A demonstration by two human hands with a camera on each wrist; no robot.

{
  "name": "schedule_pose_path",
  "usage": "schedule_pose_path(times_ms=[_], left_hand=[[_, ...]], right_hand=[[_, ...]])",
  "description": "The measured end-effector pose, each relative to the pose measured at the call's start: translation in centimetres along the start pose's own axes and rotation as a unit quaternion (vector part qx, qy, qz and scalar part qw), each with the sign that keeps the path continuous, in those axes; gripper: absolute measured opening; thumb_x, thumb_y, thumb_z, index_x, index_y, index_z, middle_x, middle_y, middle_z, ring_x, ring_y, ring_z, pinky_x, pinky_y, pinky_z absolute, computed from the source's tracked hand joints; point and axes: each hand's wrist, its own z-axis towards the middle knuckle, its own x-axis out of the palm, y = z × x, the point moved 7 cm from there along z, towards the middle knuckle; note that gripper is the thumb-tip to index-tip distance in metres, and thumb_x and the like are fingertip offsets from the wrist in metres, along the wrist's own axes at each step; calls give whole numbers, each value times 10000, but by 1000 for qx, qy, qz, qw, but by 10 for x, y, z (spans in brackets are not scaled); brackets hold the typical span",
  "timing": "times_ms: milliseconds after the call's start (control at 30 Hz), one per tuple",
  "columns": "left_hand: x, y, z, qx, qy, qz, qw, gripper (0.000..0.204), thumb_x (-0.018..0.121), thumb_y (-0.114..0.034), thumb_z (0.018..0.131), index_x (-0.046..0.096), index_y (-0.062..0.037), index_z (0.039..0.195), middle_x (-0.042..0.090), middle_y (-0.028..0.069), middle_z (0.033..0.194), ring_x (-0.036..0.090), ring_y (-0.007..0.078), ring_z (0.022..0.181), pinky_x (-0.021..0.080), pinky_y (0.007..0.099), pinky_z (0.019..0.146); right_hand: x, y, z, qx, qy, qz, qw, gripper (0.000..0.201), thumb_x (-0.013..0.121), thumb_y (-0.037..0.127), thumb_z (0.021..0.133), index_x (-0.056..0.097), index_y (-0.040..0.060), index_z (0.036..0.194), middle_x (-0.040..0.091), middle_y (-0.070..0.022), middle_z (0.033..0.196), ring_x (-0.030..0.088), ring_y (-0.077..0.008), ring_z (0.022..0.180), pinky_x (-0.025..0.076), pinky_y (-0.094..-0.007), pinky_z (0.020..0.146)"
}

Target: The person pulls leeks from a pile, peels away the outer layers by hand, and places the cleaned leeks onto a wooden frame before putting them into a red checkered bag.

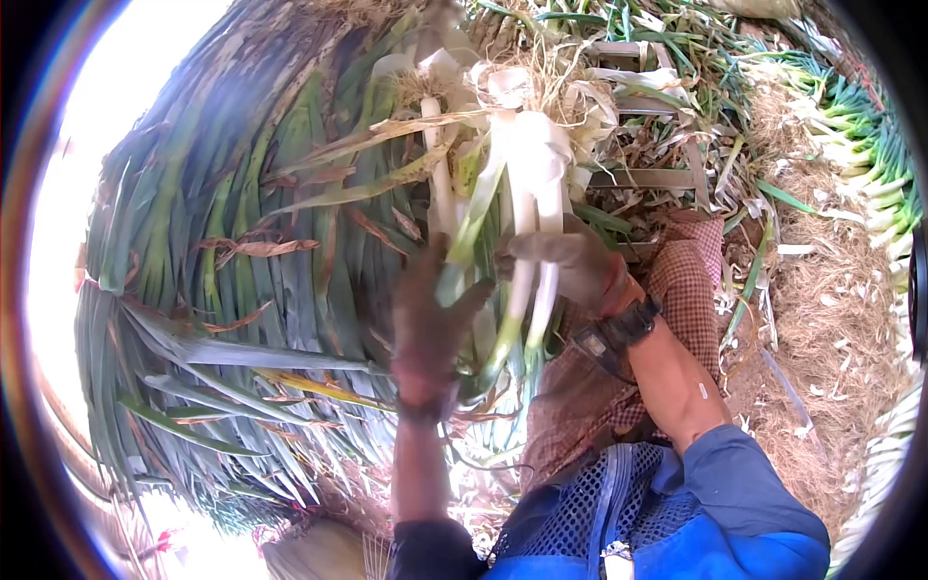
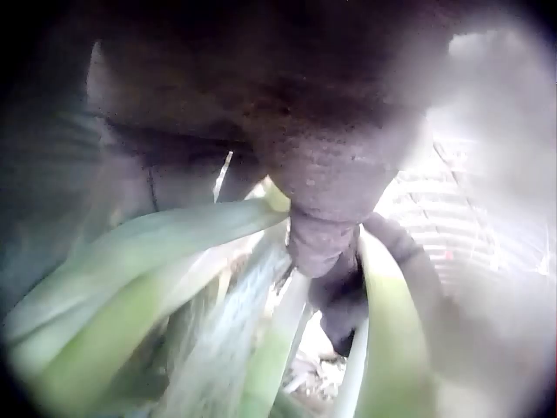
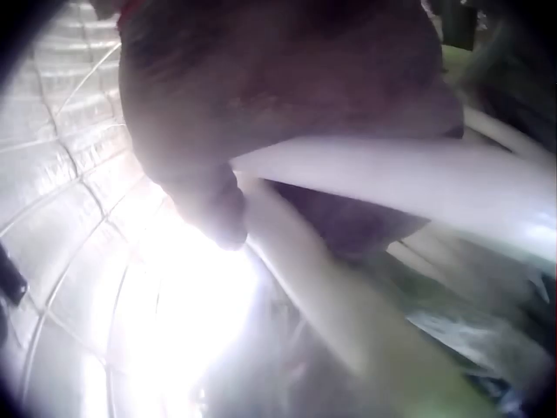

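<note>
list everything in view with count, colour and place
held leeks: 2, white to green, centre
single leek: 1, white stem, just left of those
heaped leeks: uncountable, green, left side
dry leaves: several, yellow-brown, over the heap
slatted frame: 1, pale, upper right of centre
root litter: uncountable, straw-coloured, right side
row of leeks: uncountable, white and green, right edge
checked cloth: 1, reddish, right of centre
wristband: 1, black, beside the cloth
garment: 1, blue, bottom
left hand: 1, dark glove, left of held leeks
right hand: 1, dark glove, around held leeks
</note>
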Motion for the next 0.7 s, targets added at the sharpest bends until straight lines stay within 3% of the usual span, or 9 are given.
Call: schedule_pose_path(times_ms=[33,100,133,233,400,467,567,633,700], left_hand=[[5,0,-1,23,1,4,1000,325,832,-102,837,750,-3,1136,724,24,880,640,114,804,511,275,762],[32,21,-28,-105,201,16,974,288,819,-88,850,747,3,1113,708,21,815,611,96,722,496,275,672],[35,21,-42,-147,234,-64,959,232,780,-115,895,755,0,1095,699,19,771,577,77,663,474,278,609],[16,62,-82,-180,277,1,944,222,737,-162,935,764,-25,1108,712,17,779,595,72,676,478,279,614],[-48,114,-134,-146,296,142,933,389,737,-205,920,703,-87,1289,758,160,1111,727,296,1006,564,389,871],[-45,56,-97,-118,301,213,922,448,757,-214,910,676,-89,1333,740,176,1187,718,296,1075,563,383,923],[-21,21,-42,-219,195,24,956,523,772,-208,909,620,-55,1385,718,171,1246,693,280,1130,532,390,1006],[15,48,-6,-202,159,-100,961,504,757,-196,927,608,-38,1383,719,156,1241,683,260,1127,522,385,1008],[45,72,25,-154,169,-102,968,491,746,-189,938,602,-35,1382,718,152,1238,677,250,1126,516,376,1006]], right_hand=[[1,4,-3,-2,-1,-1,1000,282,717,207,952,730,-28,1107,743,-88,993,699,-179,882,563,-324,819],[-2,9,-8,-16,-10,67,998,274,712,203,949,728,-28,1095,739,-92,967,702,-188,857,567,-326,791],[-3,13,-9,-5,-22,45,999,283,708,197,949,718,-38,1106,736,-97,952,705,-193,842,571,-336,773],[-15,1,-4,17,-80,90,993,310,706,193,948,707,-50,1140,725,-89,926,697,-182,827,569,-338,765],[-10,-6,5,7,-17,127,992,349,690,189,957,690,-50,1211,707,-75,956,669,-160,849,553,-315,762],[-9,-9,3,10,-15,99,995,341,694,190,952,695,-36,1207,700,-59,961,658,-158,849,543,-307,760],[-7,-6,-4,-12,-39,58,997,338,699,190,946,698,-28,1205,698,-45,956,655,-156,855,533,-301,769],[-4,-8,-14,14,-36,61,997,336,699,185,942,700,-29,1201,700,-47,962,656,-155,862,531,-301,786],[-8,-10,-17,33,-34,63,997,334,699,181,938,702,-30,1198,702,-48,969,657,-153,869,529,-302,803]])
